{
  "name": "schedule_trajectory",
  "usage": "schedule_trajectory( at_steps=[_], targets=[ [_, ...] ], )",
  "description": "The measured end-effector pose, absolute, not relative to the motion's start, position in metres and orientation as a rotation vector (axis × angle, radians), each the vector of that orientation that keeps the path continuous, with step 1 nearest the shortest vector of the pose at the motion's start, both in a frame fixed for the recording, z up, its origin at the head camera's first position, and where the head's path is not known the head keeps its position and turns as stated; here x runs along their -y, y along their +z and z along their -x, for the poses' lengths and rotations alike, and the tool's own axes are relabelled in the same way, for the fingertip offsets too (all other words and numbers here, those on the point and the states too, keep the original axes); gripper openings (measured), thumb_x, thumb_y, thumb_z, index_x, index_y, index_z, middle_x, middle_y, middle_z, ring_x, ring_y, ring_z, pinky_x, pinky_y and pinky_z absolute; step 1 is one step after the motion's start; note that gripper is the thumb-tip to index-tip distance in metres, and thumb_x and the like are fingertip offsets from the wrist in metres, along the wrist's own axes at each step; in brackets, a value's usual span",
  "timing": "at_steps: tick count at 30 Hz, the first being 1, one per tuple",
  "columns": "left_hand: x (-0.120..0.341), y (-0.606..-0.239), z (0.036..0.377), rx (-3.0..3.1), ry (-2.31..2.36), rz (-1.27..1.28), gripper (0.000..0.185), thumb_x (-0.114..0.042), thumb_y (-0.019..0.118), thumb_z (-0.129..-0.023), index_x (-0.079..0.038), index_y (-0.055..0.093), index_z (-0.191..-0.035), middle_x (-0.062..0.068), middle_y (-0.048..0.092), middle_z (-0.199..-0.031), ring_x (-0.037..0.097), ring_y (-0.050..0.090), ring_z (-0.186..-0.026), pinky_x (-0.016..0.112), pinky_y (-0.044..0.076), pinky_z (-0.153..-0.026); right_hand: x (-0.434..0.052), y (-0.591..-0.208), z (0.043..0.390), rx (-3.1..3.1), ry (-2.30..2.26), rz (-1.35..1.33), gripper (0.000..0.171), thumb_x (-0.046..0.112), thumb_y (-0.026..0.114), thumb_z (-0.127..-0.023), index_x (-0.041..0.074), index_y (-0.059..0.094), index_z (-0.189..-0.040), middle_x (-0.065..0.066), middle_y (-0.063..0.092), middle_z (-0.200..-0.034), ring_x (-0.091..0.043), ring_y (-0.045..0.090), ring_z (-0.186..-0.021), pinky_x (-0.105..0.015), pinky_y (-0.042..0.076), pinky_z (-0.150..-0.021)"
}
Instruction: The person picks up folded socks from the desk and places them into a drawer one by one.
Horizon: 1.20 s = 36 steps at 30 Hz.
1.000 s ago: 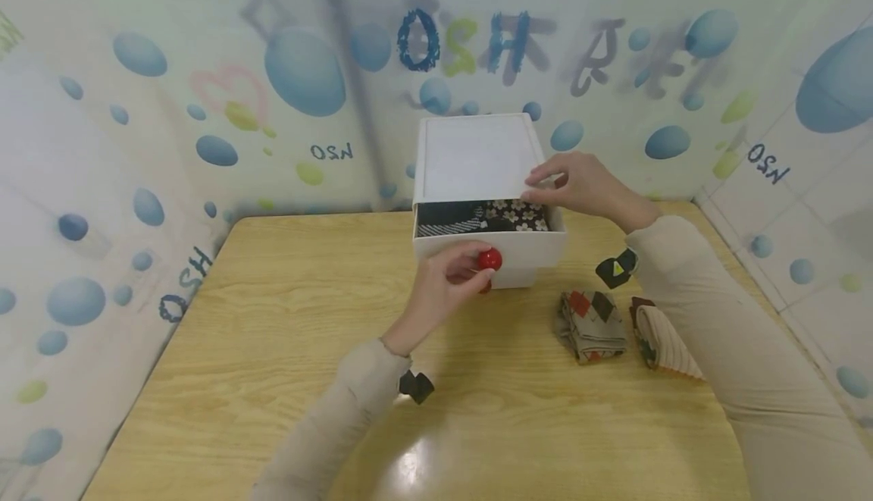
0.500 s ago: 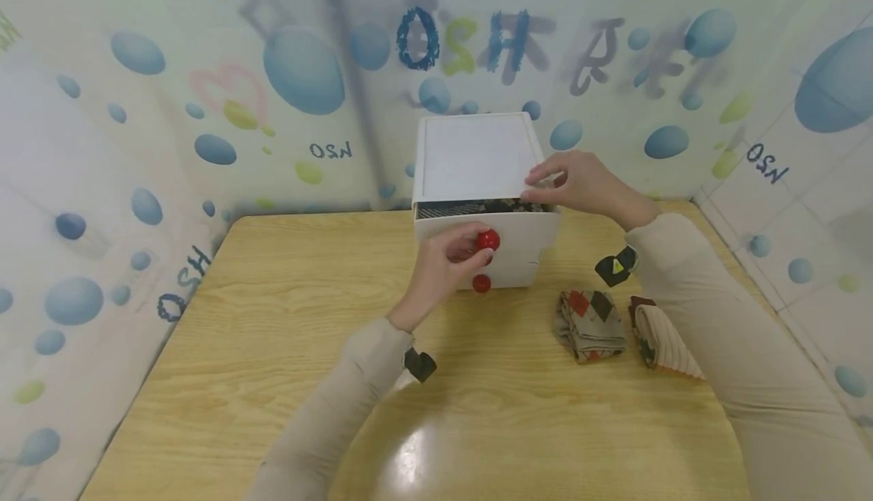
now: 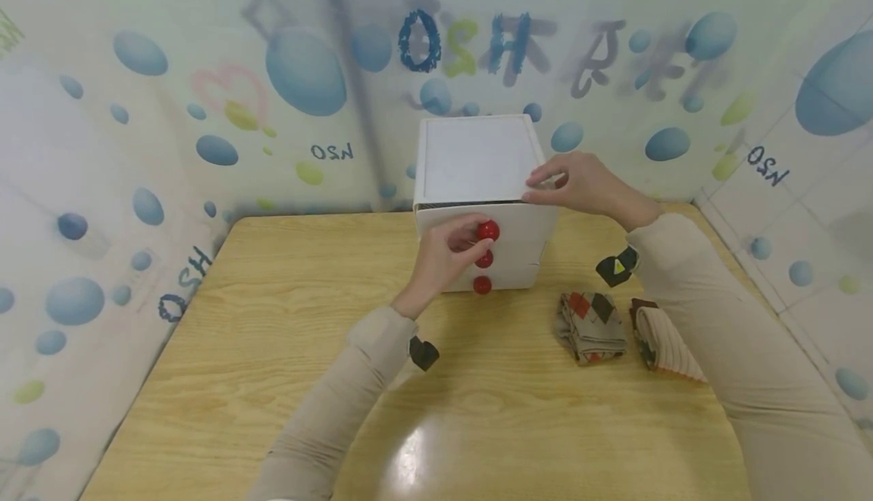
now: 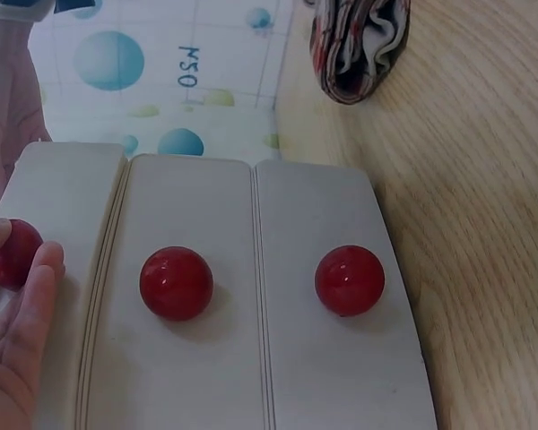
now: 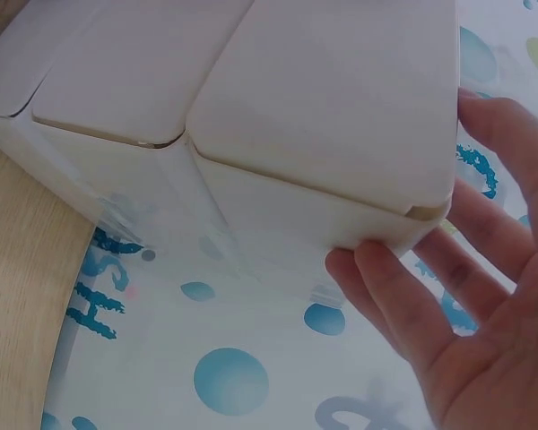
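A small white drawer box (image 3: 474, 156) stands at the table's far edge, with three red knobs down its front and all drawers closed. My left hand (image 3: 446, 255) pinches the top red knob (image 3: 487, 230); in the left wrist view that knob (image 4: 13, 253) sits between my fingertips (image 4: 31, 305). The middle knob (image 4: 176, 282) and bottom knob (image 4: 349, 279) are free. My right hand (image 3: 580, 183) rests on the box's top right corner, its straight fingers (image 5: 403, 305) laid against the box (image 5: 323, 107) edge.
Two folded socks lie on the wooden table (image 3: 273, 319) right of the box: an argyle one (image 3: 589, 325) and a ribbed beige one (image 3: 664, 338). Bubble-patterned walls (image 3: 204, 107) close in the table at the back and sides.
My left hand has pushed the top drawer in by its knob until it closed; the patterned socks inside are now hidden. The right hand has stayed on the box corner.
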State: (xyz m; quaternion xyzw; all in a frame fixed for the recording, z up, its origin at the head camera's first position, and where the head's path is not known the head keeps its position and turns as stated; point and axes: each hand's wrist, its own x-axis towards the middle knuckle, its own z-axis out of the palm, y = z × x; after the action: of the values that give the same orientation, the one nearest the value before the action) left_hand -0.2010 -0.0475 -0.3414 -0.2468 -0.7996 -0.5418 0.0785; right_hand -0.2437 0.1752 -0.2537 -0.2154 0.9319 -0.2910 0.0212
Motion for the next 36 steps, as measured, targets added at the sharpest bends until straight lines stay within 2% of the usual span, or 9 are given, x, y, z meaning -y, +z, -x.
schedule_trajectory(
  at_steps=[10,21,36],
  targets=[
    [0.0478,-0.34,0.2052,2.433,-1.631,0.722,0.028,-0.012,0.065,-0.081,-0.01,0.061,-0.108,0.003,0.064,-0.095,0.011,0.061,-0.076,0.021,0.051,-0.069,-0.1751,-0.2527,0.2416,-2.887,-0.901,0.685,0.035,0.026,0.066,-0.079,0.0,0.064,-0.103,-0.018,0.057,-0.113,-0.036,0.056,-0.097,-0.045,0.047,-0.081],
    [0.0476,-0.3403,0.2094,2.415,-1.634,0.726,0.028,-0.011,0.065,-0.081,-0.008,0.061,-0.108,0.005,0.063,-0.097,0.012,0.061,-0.078,0.021,0.05,-0.07,-0.1744,-0.2518,0.239,-2.882,-0.905,0.681,0.036,0.025,0.066,-0.079,-0.001,0.064,-0.103,-0.018,0.056,-0.113,-0.037,0.056,-0.096,-0.045,0.047,-0.081],
    [0.0487,-0.3329,0.2062,2.49,-1.637,0.68,0.029,-0.013,0.064,-0.082,-0.01,0.06,-0.111,0.004,0.061,-0.105,0.014,0.061,-0.084,0.023,0.051,-0.072,-0.1763,-0.2534,0.242,-2.878,-0.902,0.69,0.037,0.025,0.068,-0.078,-0.001,0.063,-0.104,-0.018,0.056,-0.114,-0.037,0.055,-0.097,-0.045,0.047,-0.08]
  ],
)
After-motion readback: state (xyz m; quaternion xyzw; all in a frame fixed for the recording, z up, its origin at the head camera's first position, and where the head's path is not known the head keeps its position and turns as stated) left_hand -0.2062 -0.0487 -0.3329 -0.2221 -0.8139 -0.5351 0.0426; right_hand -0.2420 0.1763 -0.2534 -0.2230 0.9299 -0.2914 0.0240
